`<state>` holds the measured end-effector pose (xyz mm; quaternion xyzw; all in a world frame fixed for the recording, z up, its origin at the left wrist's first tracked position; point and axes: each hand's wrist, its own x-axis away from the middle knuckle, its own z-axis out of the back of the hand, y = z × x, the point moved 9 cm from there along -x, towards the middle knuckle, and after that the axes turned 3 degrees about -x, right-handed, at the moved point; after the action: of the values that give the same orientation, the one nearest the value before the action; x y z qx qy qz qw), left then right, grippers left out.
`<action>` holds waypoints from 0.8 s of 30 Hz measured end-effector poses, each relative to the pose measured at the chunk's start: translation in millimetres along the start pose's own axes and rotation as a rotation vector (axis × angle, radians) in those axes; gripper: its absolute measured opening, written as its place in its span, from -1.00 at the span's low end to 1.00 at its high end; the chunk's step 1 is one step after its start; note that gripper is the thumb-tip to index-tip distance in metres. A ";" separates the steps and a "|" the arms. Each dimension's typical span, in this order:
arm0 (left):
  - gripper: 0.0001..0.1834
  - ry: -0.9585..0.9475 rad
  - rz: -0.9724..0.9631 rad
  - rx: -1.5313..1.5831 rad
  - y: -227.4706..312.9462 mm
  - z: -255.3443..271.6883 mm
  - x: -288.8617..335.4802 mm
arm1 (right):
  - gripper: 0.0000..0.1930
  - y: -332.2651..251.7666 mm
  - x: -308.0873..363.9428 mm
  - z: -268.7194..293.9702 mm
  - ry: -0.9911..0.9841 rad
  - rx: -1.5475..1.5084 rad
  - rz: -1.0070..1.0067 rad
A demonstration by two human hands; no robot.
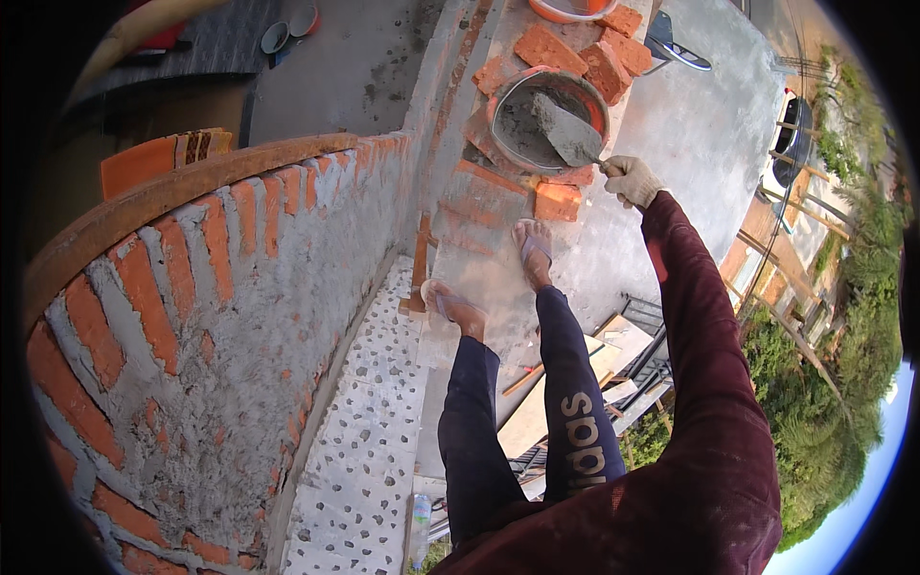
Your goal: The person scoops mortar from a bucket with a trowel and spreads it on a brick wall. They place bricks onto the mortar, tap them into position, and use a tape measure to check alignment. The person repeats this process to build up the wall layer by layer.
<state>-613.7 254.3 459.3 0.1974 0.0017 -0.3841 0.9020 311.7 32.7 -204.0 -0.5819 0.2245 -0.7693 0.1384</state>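
Note:
My right hand (pixel 632 181), in a pale work glove, is closed around the handle of a trowel at the end of my outstretched arm. The trowel's blade (pixel 565 130) is coated in grey mortar and reaches over the rim into an orange bucket (pixel 601 113). Wet grey mortar (pixel 517 123) lies inside that bucket. Just below the hand and bucket sits an orange brick (pixel 557 201). My left hand does not show.
Several loose bricks (pixel 550 50) surround the bucket, with another orange container (pixel 573 8) beyond. A partly plastered brick wall (pixel 287 259), topped by a wooden board (pixel 182 192), rises on the left. My sandalled feet stand on the ledge. Boards (pixel 537 407) lie lower down.

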 end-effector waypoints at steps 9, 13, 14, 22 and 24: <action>-0.43 0.179 0.017 0.306 -103.9 241.4 -89.6 | -0.78 -203.0 318.6 38.2 -0.090 0.204 0.191; -0.52 0.262 -0.519 -0.210 -1.4 251.3 -40.5 | -0.60 -370.8 497.1 14.0 -0.170 0.359 0.371; -0.55 0.200 -0.448 -0.226 -25.6 262.7 -48.1 | -0.58 -418.4 545.1 -2.1 -0.174 0.430 0.454; -0.57 0.328 -0.652 0.005 -17.6 251.2 -64.4 | -0.26 -697.2 809.7 -176.0 -0.358 0.922 1.107; -0.64 0.215 -0.575 0.032 -25.4 245.2 -68.4 | -0.52 -733.7 849.7 -229.9 -0.369 1.022 1.202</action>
<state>-716.0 198.0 686.9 0.2425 0.1467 -0.6004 0.7478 -114.7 303.7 824.5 -0.3442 0.0933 -0.4623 0.8118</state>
